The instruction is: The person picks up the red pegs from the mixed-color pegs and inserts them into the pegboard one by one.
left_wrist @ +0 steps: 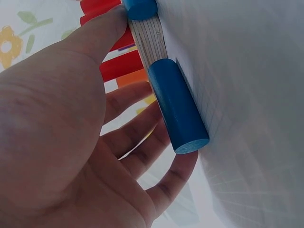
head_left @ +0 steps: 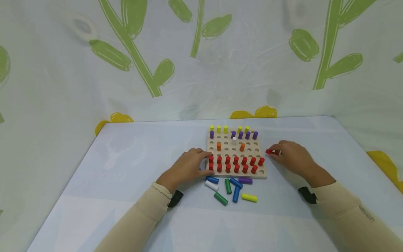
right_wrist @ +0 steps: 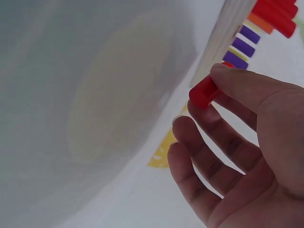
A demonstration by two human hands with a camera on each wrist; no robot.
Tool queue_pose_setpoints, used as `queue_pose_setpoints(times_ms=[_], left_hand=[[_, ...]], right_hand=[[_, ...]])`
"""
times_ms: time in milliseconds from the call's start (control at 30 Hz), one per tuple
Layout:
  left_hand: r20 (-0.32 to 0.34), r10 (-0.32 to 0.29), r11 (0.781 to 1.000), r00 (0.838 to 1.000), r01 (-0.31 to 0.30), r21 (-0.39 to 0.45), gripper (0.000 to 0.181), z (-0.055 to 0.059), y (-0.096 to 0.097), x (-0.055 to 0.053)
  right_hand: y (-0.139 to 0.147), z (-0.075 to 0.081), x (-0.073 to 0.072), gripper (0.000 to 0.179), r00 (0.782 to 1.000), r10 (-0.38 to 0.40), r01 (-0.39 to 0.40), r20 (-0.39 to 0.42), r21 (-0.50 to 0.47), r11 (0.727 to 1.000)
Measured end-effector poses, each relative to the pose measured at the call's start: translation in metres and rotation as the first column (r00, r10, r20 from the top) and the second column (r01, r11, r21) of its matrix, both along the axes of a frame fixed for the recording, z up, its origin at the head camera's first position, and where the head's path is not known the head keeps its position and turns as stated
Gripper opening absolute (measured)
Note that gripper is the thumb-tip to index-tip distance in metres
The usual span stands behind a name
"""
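Note:
My right hand (head_left: 292,156) pinches a red peg (right_wrist: 202,93) between thumb and forefinger, just off the right side of a wooden pegboard (head_left: 236,176). The other fingers are loosely bent away from the peg. On the opposite side, my left hand (head_left: 188,165) rests at the board's front left corner, thumb and forefinger spread beside the end red pegs (head_left: 211,159). Two rows of red pegs stand upright along the near side, with a bare hole at the front right corner. Close to the left fingers lies a blue peg (left_wrist: 178,104).
Yellow pegs (head_left: 225,129), purple pegs (head_left: 248,134), two orange pegs (head_left: 242,147) and a white peg (head_left: 234,140) stand farther back on the board. Loose green pegs (head_left: 221,198), blue pegs (head_left: 236,194), a white, a purple and a yellow peg (head_left: 249,197) lie in front.

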State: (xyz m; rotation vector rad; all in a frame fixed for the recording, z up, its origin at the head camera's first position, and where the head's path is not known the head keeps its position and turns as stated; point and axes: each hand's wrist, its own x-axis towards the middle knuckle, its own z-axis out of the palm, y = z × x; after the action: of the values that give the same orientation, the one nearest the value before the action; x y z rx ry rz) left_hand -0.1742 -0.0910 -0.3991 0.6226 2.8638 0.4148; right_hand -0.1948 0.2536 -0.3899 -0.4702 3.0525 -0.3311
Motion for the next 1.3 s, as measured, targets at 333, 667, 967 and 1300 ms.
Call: queue_pose_setpoints(times_ms=[333,667,967,1300], left_hand=[[0.003,0.001,1.000,1.000,-0.001,0.003,0.071,0.000,0.002,0.000],[0.003,-0.004,1.000,1.000,0.004,-0.007,0.072,0.000,0.003,0.001],[0.009,0.007,1.000,1.000,-0.007,-0.010,0.071,0.003,0.001,0.000],[0.002,0.011,1.000,1.000,-0.011,-0.010,0.072,0.002,0.000,0.000]], right_hand=[[-0.002,0.004,0.015,0.025,0.999,-0.045,0.044,-0.009,-0.081,0.996],[-0.004,0.004,0.023,0.027,0.998,-0.055,0.056,0.009,-0.172,0.984],[-0.001,0.003,0.023,0.023,1.000,-0.028,0.031,0.012,-0.286,0.958],[0.000,0.005,0.024,0.023,1.000,-0.006,0.009,0.010,-0.373,0.928]])
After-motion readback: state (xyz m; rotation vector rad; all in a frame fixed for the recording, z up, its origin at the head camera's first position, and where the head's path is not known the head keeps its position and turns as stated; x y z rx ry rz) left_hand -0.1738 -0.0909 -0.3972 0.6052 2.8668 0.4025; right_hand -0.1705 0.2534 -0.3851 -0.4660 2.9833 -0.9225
